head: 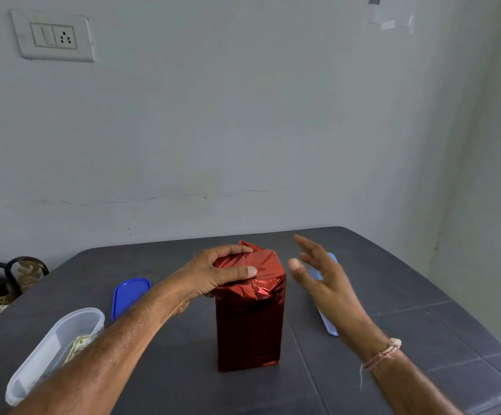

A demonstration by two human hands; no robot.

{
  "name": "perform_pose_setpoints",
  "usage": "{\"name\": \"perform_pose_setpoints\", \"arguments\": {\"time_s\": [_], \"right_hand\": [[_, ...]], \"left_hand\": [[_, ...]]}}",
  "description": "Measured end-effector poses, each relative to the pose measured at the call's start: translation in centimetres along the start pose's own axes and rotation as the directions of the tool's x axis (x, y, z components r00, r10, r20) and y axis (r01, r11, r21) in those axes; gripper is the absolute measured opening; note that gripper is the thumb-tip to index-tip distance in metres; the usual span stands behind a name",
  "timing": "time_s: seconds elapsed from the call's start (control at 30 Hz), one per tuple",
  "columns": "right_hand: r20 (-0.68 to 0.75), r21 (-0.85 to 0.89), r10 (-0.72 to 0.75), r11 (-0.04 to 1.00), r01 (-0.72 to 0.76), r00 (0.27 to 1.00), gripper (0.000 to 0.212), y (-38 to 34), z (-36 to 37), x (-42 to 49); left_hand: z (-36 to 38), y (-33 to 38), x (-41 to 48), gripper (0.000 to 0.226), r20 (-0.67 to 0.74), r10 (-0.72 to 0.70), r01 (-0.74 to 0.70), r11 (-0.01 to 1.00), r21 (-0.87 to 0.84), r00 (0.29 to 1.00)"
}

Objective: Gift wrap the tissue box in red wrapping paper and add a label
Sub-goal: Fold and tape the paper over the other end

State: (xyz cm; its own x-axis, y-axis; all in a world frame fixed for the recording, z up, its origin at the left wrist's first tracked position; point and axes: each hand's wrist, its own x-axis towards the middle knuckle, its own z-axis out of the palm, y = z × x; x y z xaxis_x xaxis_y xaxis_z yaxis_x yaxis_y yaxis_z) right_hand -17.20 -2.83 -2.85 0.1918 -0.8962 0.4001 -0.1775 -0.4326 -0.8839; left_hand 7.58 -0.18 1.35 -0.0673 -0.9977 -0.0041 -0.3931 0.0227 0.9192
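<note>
The tissue box (249, 322), covered in shiny red wrapping paper, stands upright on its end in the middle of the dark table (183, 369). Its top end shows crumpled folded flaps. My left hand (216, 272) grips the top of the box from the left, thumb across the near top edge and fingers over the far flap. My right hand (318, 274) hovers just right of the box top with fingers spread, touching nothing. No label is in view.
A clear plastic container (54, 351) with something inside lies at the near left, partly under my left forearm. Its blue lid (129, 296) lies behind it. A pale blue flat object (327, 322) lies right of the box, behind my right hand. A wall stands close behind the table.
</note>
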Motion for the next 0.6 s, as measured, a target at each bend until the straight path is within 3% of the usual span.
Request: {"name": "perform_pose_setpoints", "arguments": {"time_s": [0.1, 0.2, 0.37, 0.47, 0.6], "right_hand": [[-0.272, -0.186, 0.173, 0.956, -0.229, 0.946, 0.039, 3.1, -3.5, 1.0], [-0.347, -0.291, 0.373, 0.829, -0.476, 0.861, 0.044, 6.3, -6.6, 1.7], [-0.176, -0.024, 0.673, 0.726, -0.687, 0.718, 0.045, 8.0, -8.1, 2.0], [-0.119, 0.052, 0.715, 0.697, -0.715, 0.689, 0.049, 7.6, -8.2, 2.5], [-0.091, 0.054, 0.758, 0.651, -0.757, 0.645, 0.036, 6.8, -8.1, 3.4]], "left_hand": [[-0.1, -0.1, -0.1, 0.055, 0.003, -0.007, 0.007, 1.0, 0.014, 1.0], [-0.1, -0.1, 0.0, 0.057, 0.005, -0.004, 0.004, 1.0, 0.011, 1.0], [0.1, -0.2, 0.0, 0.068, 0.009, -0.002, 0.002, 1.0, -0.003, 1.0], [0.2, -0.1, -0.1, 0.061, 0.008, -0.008, 0.008, 1.0, -0.018, 1.0], [0.3, 0.0, -0.1, 0.059, 0.004, -0.011, 0.011, 1.0, -0.02, 1.0]]}}
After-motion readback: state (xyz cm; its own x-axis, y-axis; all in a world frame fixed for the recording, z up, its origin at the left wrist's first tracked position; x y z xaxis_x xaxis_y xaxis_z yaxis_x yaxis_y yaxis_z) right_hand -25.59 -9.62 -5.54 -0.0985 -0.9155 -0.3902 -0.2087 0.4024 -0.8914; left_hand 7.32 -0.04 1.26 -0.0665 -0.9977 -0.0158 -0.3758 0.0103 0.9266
